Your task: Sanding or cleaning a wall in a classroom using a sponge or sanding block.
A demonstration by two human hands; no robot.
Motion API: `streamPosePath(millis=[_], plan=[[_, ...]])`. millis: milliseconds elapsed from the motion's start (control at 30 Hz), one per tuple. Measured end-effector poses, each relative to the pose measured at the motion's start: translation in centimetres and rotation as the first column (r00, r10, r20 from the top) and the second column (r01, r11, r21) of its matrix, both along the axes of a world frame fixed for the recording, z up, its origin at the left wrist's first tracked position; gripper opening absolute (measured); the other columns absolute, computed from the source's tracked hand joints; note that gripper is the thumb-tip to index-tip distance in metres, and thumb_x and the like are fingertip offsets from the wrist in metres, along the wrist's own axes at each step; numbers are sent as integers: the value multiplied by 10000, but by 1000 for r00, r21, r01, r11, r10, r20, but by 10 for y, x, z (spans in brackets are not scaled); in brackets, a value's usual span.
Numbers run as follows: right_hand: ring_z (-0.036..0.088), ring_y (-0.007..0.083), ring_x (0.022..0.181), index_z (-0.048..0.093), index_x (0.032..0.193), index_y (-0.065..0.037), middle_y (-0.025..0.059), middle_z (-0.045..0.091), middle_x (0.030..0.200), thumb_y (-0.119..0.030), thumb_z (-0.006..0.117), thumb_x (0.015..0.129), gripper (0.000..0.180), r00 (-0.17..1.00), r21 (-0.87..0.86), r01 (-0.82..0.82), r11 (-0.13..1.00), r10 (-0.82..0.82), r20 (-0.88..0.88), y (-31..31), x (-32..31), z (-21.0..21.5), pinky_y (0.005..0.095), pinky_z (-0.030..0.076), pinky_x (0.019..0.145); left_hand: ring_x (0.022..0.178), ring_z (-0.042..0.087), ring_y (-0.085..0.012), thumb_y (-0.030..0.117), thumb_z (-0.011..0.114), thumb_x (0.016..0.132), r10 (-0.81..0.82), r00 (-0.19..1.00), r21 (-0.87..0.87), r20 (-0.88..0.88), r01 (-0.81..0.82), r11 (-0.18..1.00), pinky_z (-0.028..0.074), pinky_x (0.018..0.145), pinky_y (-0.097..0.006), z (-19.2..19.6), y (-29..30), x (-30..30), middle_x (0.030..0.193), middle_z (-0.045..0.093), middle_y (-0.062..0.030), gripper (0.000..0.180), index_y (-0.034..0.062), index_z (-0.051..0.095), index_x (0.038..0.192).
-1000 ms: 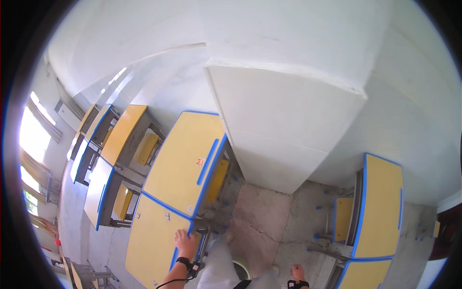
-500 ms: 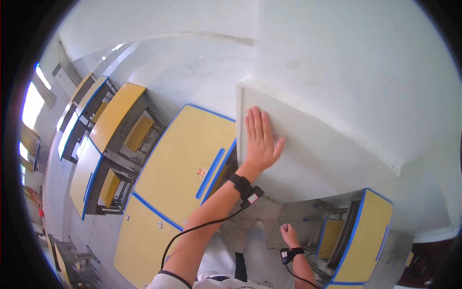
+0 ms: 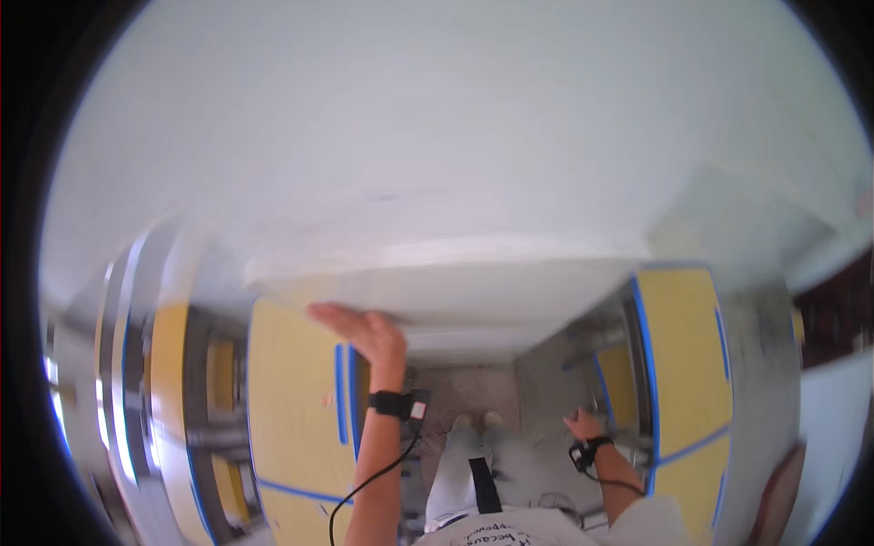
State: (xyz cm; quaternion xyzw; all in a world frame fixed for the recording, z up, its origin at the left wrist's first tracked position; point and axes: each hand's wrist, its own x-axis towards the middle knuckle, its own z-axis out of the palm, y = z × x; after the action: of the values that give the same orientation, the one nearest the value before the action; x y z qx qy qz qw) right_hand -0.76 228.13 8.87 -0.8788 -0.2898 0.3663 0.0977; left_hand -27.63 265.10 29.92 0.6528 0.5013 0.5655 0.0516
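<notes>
My left hand (image 3: 366, 335) is raised in front of me with its fingers stretched out toward the left, somewhat smeared by motion. It appears at the left part of a pale panel (image 3: 519, 296) at the base of the white wall, near the far corner of a yellow desk (image 3: 296, 391) with blue edging. Whether the hand touches the panel I cannot tell. Lower down on the right, my right hand (image 3: 584, 424) hangs with curled fingers beside another blue-edged yellow desk (image 3: 683, 364). What it holds, if anything, is too small to make out. Black straps with small cabled boxes circle both wrists.
More yellow desks (image 3: 170, 391) and stools (image 3: 221, 378) stand in rows at the left. Another yellow seat (image 3: 619, 387) sits by the right desk. Grey floor (image 3: 469, 387) lies around my feet, between the two desk rows. A dark red surface (image 3: 842, 305) shows at far right.
My view has swung rightward, so the wall now faces me straight on. The left hand, flat against the pale panel before, now points left. My right hand remains low with curled fingers.
</notes>
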Motion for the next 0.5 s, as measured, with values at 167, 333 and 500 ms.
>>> streamPosePath(millis=[167, 333, 500], plan=[[587, 380, 958, 588, 1004, -17, 208, 630, 974, -427, 566, 789, 463, 994, 37, -104, 994, 105, -18, -22, -14, -24, 457, 454, 831, 1361, -67, -490, 318, 416, 939, -180, 963, 158, -201, 213, 964, 44, 1082, -593, 8, -37, 70, 1486, -77, -285, 760, -69, -18, 1429], [601, 348, 871, 554, 935, -7, 186, 629, 905, -392, 615, 798, 413, 996, 181, -22, 983, 39, -86, -16, -9, -20, 418, 458, 746, 1349, 198, -438, 250, 563, 827, -368, 736, 327, -568, 612, 720, 169, 1081, -572, -46, -109, 146, 1460, 216, -233, 583, 95, 401, 1365], [572, 369, 1006, 536, 1092, 4, 222, 608, 1048, -425, 555, 831, 503, 986, 227, 28, 974, 11, -165, 32, 44, 13, 447, 443, 839, 1338, 276, -362, 221, 587, 796, -485, 508, 235, -712, 824, 516, 213, 1079, -543, -19, -143, 236, 1436, 322, -153, 450, 208, 568, 1245]])
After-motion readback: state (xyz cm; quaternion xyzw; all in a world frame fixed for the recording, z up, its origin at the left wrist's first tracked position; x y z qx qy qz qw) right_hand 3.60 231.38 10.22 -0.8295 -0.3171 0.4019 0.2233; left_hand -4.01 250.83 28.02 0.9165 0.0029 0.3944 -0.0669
